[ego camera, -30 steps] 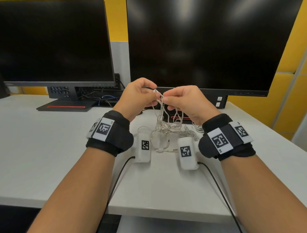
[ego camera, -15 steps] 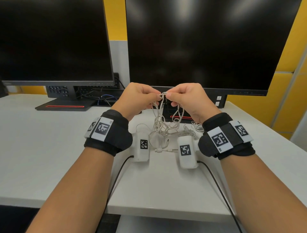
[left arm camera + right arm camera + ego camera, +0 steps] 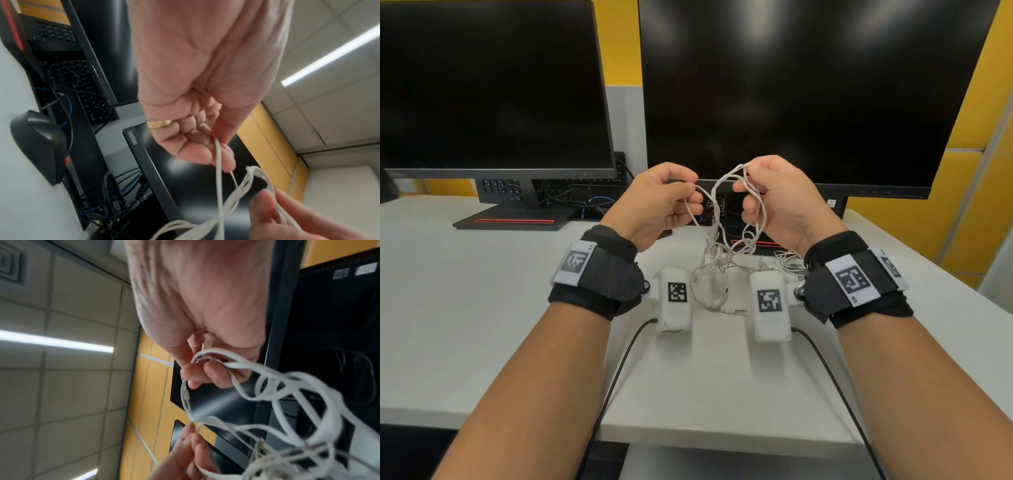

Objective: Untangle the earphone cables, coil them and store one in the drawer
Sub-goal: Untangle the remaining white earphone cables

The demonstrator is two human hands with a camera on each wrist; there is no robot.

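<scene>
A jack plug [image 3: 734, 311] lies near on the white desk [image 3: 465, 308], with the white earphone cables [image 3: 717, 260] bunched behind it. Further back, the left hand [image 3: 657, 205] pinches one strand and the right hand [image 3: 780, 202] grips some loops. The hands have pulled apart from a moment ago, so the knot looks like it is loosening.

Yellow wall [image 3: 962, 192], white desk [image 3: 465, 308], ceiling strip light [image 3: 329, 56].

Your right hand [image 3: 780, 202] is covering where the white earphone cables [image 3: 717, 219] are passing through its curled fingers. The tangle lying on the surface [image 3: 482, 308] is sitting partly behind the wrist cameras, so its knots are staying unreadable. In the right wrist view, the cable loops are blurring and running off the lower edge.
</scene>
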